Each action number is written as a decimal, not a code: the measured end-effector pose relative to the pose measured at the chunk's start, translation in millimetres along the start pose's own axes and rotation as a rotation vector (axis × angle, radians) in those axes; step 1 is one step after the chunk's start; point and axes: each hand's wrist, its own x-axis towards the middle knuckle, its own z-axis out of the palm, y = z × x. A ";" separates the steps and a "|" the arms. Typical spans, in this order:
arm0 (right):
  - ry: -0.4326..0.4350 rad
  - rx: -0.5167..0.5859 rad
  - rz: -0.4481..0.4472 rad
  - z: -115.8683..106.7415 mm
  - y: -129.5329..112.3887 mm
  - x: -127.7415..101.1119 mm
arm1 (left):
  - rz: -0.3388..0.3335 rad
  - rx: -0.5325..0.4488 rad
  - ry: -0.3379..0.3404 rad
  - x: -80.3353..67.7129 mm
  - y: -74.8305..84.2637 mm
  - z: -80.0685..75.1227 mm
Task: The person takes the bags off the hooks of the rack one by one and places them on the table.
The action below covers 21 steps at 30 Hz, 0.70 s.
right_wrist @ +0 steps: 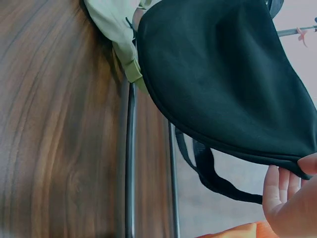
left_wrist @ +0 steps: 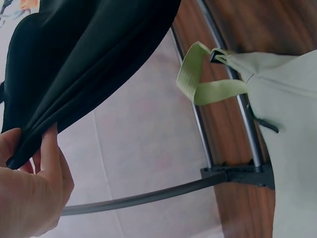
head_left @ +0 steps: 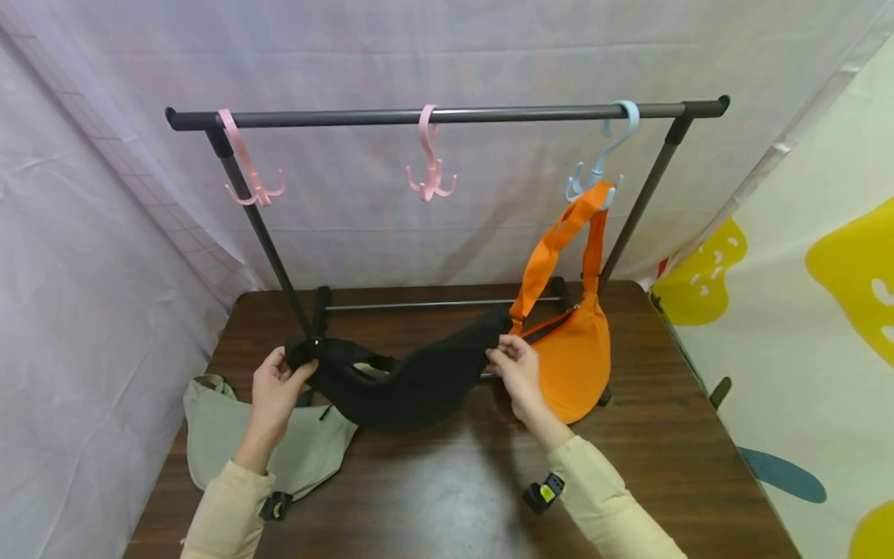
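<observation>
A black crescent-shaped shoulder bag (head_left: 412,388) is stretched between both hands above the table. My left hand (head_left: 277,388) pinches its left end; in the left wrist view thumb and fingers grip the gathered fabric. The right hand (head_left: 520,373) pinches the other end, just beside an orange bag (head_left: 576,369). A black strap (right_wrist: 213,178) dangles beneath the black bag in the right wrist view. The orange bag's strap hangs on a light blue hook (head_left: 597,167). Below my left forearm, a grey-green bag (head_left: 307,446) lies on the table, partly covered by that arm.
A dark metal rack (head_left: 335,118) stands on the brown wooden table (head_left: 433,497). Two pink hooks hang from its bar, one at the left (head_left: 251,175) and one in the middle (head_left: 429,167). White curtains surround the back and left; a patterned cloth hangs at right.
</observation>
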 end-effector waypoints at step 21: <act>-0.004 -0.085 0.258 -35.7 40.9 -27.2 | -0.273 0.167 -0.152 -16.8 -53.8 6.5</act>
